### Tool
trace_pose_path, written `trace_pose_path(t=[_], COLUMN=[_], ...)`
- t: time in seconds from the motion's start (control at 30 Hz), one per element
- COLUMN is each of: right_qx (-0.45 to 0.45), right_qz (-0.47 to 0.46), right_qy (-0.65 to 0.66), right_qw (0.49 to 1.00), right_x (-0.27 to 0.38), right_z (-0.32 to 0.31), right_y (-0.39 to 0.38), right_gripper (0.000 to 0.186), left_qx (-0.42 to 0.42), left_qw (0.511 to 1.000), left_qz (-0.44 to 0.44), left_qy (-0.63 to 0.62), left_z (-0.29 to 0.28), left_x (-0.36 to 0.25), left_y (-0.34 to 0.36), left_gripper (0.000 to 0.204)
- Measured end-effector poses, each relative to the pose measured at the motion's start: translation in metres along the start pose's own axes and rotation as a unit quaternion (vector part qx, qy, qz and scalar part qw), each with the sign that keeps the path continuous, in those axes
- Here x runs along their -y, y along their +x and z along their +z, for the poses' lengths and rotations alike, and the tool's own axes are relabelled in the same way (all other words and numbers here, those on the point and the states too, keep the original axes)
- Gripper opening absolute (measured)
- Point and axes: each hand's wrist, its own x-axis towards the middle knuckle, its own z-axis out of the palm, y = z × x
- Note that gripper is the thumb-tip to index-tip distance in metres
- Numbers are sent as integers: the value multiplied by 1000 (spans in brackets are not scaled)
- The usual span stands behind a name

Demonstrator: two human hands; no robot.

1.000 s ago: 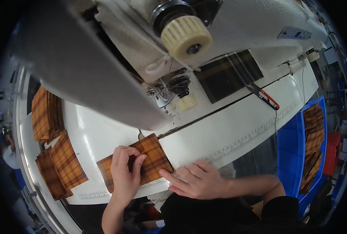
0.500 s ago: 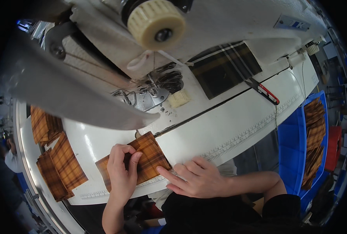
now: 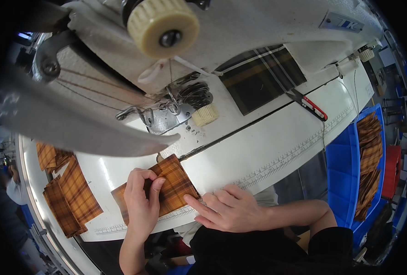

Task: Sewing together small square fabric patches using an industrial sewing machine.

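Note:
An orange-brown plaid fabric piece [image 3: 177, 178] lies on the white sewing table at its front edge, below the presser foot area. My left hand [image 3: 141, 197] is closed over its left part, thumb and bent forefinger pinching at the cloth; the exact grip is partly hidden by the fingers. My right hand [image 3: 228, 208] rests at the piece's right edge. Its forefinger is stretched out with the tip on the cloth's lower right corner, while the other fingers bend loosely and hold nothing.
A white sewing machine [image 3: 258, 27] stands across the table. Dark plaid fabric [image 3: 260, 85] and red-handled thread snips [image 3: 311, 106] lie at its right. More orange plaid pieces [image 3: 77, 195] are stacked at left. A blue bin [image 3: 341, 172] with plaid pieces sits at right.
The view has shifted slightly, so the machine's head appears further left. Both hands and the orange plaid piece stay nearly in place.

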Motion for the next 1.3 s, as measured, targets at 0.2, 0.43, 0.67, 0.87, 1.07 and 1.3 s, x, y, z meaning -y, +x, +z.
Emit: trace_pose_path(t=[0.2, 0.43, 0.67, 0.87, 1.07, 1.3], right_qx=[-6, -17, -18, -12, -8, 64], right_qz=[-9, -16, -22, -26, -36, -83], right_qy=[-7, -1, 0, -10, -7, -15], right_qw=[1000, 1000, 1000, 1000, 999, 994], right_x=[0, -1, -2, -2, -3, -11], right_z=[1, 1, 1, 0, -6, -14], right_y=[-2, -3, -3, -2, 2, 12], right_gripper=[54, 53, 53, 53, 51, 49], left_qx=[5, 7, 10, 15, 10, 4], left_qw=[1000, 1000, 1000, 999, 1000, 935], left_qz=[8, 13, -5, -30, -8, 293], left_qy=[2, -1, 0, -7, 8, 198], left_z=[0, -1, -3, -3, -1, 0], left_x=[0, 0, -4, -6, -6, -8], left_y=[1, 2, 2, 3, 4, 14], left_gripper=[17, 17, 16, 17, 18, 24])
